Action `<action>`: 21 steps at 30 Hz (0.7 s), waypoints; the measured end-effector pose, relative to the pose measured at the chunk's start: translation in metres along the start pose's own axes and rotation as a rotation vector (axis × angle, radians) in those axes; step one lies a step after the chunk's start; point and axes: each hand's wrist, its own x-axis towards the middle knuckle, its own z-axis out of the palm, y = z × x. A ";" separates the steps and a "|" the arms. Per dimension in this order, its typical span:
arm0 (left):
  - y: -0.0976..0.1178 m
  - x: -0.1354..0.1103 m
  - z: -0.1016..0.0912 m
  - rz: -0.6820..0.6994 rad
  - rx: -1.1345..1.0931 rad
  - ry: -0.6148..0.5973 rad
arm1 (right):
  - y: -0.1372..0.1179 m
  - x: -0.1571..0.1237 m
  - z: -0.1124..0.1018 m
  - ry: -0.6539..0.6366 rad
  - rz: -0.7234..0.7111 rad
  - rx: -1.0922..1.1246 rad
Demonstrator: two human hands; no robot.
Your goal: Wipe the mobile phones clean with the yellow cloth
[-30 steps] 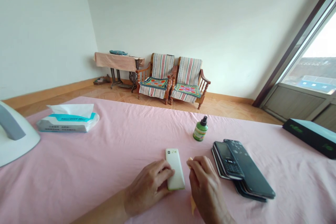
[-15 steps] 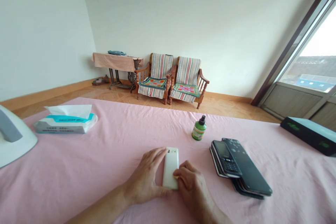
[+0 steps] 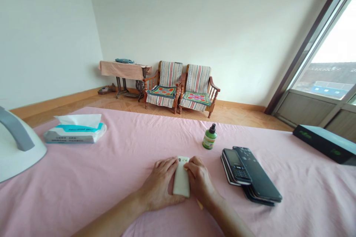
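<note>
A white smartphone (image 3: 181, 179) lies back side up on the pink cloth, its camera end pointing away from me. My left hand (image 3: 158, 185) steadies it, with the fingers at the upper left edge and the thumb along the near end. My right hand (image 3: 200, 179) is closed in a pinch at the phone's upper right, around a thin yellowish strip (image 3: 200, 204). One end of the strip pokes out below that hand, and a bit shows at the fingertips. Most of it is hidden, so its kind is unclear.
Right of my hands lies a stack of dark phones (image 3: 258, 174) with a keypad phone (image 3: 237, 166) on top. Beyond stands a green spray bottle (image 3: 209, 139). A tissue pack (image 3: 75, 133) and a white iron (image 3: 19, 155) are at left, a black box (image 3: 319, 142) far right.
My right hand has slid up the phone's right side from its lower part to near the camera end. The left hand still holds the phone in place. The view has shifted slightly.
</note>
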 end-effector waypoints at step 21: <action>-0.010 0.001 0.005 0.002 0.017 -0.003 | -0.036 -0.026 0.000 -0.065 -0.032 0.051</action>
